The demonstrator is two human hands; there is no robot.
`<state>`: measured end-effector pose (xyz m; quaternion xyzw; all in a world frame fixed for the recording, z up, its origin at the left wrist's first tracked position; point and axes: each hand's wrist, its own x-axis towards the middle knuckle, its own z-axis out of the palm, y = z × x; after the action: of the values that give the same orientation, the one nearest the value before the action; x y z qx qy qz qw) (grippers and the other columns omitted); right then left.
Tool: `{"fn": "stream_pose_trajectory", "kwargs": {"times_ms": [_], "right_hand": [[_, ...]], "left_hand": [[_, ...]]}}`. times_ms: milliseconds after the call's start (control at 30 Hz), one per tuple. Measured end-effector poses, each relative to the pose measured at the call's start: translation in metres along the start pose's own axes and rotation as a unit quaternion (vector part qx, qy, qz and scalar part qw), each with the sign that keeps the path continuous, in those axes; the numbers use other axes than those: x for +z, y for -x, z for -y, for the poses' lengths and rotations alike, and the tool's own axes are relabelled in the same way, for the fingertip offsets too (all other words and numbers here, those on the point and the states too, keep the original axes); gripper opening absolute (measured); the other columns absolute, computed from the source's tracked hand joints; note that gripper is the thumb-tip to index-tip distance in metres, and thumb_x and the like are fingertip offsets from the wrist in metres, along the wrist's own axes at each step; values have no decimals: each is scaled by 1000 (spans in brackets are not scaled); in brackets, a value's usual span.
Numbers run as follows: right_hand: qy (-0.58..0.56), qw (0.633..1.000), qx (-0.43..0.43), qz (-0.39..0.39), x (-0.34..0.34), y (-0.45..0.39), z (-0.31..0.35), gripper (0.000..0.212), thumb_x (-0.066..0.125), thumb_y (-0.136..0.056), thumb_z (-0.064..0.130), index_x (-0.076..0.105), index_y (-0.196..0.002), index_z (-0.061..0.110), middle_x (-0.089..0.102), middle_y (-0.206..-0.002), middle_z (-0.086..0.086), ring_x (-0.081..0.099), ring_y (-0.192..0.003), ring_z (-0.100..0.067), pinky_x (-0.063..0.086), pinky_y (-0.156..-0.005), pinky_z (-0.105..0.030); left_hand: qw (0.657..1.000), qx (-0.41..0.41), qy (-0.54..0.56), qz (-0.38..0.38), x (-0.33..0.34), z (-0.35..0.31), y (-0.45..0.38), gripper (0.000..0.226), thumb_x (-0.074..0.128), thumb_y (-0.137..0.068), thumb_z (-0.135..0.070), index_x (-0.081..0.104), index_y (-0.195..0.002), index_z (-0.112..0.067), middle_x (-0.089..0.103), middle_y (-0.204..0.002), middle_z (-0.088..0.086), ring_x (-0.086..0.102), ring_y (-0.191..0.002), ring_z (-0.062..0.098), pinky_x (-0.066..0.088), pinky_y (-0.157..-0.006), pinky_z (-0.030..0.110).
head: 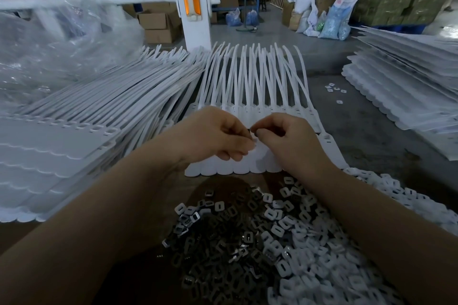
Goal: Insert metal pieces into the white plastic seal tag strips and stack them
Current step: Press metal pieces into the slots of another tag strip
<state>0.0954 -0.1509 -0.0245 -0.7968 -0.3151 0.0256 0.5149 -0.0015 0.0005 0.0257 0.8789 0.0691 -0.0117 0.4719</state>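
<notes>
White seal tag strip (pixel 247 111) lies directly beneath both hands, tails running away; right hand (pixel 285 141) and left hand (pixel 218 136) each pinch a small piece over its near heads.

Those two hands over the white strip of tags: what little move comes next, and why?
Probably pressing the small piece down into the strip of seal tags. Both the left hand and the right hand pinch something tiny right above its row of heads, fingertips nearly meeting. The loose metal pieces lie nearer the person, so a piece seems already picked.
</notes>
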Motion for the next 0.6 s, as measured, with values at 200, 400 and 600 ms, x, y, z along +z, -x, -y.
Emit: {"fn": "stream_pose_trajectory", "kwargs": {"times_ms": [200,400,600], "right_hand": [[-28,999,-25,20,-1,3,0,12,69,-86,18,70,-81,29,68,-77,10,61,-73,-3,50,-68,-17],[-60,996,-53,36,-4,5,5,2,72,-86,19,73,-85,21,66,-74,12,54,-66,3,42,-62,-8],[-41,996,-75,17,-2,5,3,2,74,-84,21,73,-83,20,65,-70,14,54,-65,3,40,-59,-7]], "left_hand": [[985,-65,149,-56,0,9,-6,9,70,-86,-14,73,-93,-8,77,-87,4,71,-72,8,53,-61,15],[986,-57,144,-69,2,9,-7,9,69,-88,-12,71,-95,-6,76,-82,3,70,-71,7,52,-61,14],[983,-73,156,-60,3,9,-7,7,66,-91,-12,70,-94,-7,76,-83,5,69,-68,8,53,-59,16]]}}
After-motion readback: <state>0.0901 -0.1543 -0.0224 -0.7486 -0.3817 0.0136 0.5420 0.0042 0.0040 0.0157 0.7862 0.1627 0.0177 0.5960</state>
